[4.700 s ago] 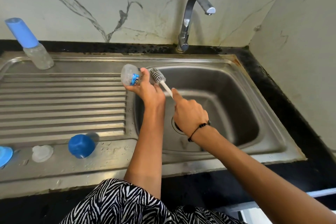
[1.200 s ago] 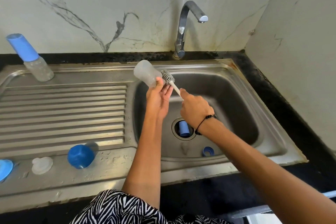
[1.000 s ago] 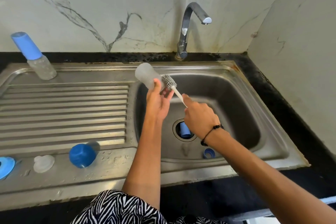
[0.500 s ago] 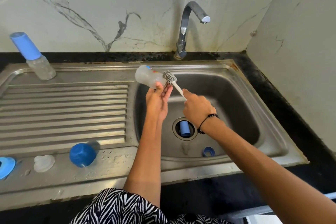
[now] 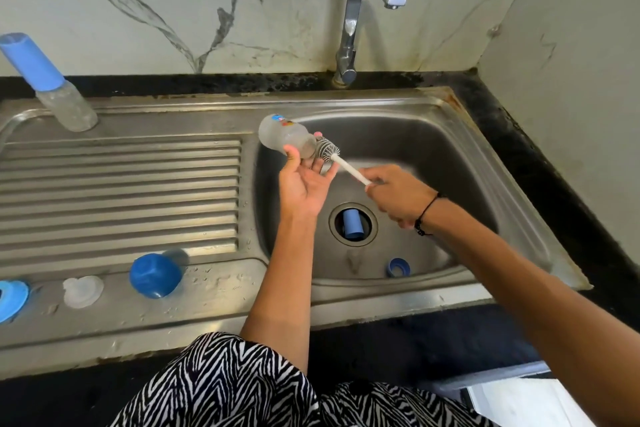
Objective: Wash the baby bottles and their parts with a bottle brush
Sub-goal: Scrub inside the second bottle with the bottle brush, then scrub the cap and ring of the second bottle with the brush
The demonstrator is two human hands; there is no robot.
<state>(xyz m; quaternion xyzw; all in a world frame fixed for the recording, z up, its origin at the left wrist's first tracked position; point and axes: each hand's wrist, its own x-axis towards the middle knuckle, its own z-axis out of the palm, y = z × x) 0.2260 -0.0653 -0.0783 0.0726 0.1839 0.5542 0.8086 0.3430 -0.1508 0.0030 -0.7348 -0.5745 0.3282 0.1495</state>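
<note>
My left hand (image 5: 304, 184) holds a clear baby bottle (image 5: 284, 137) on its side over the sink basin's left rim, mouth pointing right. My right hand (image 5: 398, 198) grips the white handle of a bottle brush (image 5: 327, 149); its grey bristle head is just outside the bottle's mouth. A second capped bottle (image 5: 52, 90) with a blue cap stands at the back left. A blue cap (image 5: 156, 276), a clear nipple (image 5: 83, 291) and a blue ring (image 5: 12, 298) lie on the front of the drainboard. In the basin a blue cap (image 5: 352, 222) lies in the drain and a blue ring (image 5: 398, 267) sits near the front wall.
The steel sink (image 5: 450, 156) has a ribbed drainboard (image 5: 121, 191) to its left. The tap (image 5: 349, 17) stands behind the basin with no water running. A marble wall rises at the back and right. A black counter edges the sink.
The brush head has slid out of the bottle mouth a little, and the bottle has turned slightly in my left hand. Both hands stay over the basin's left side.
</note>
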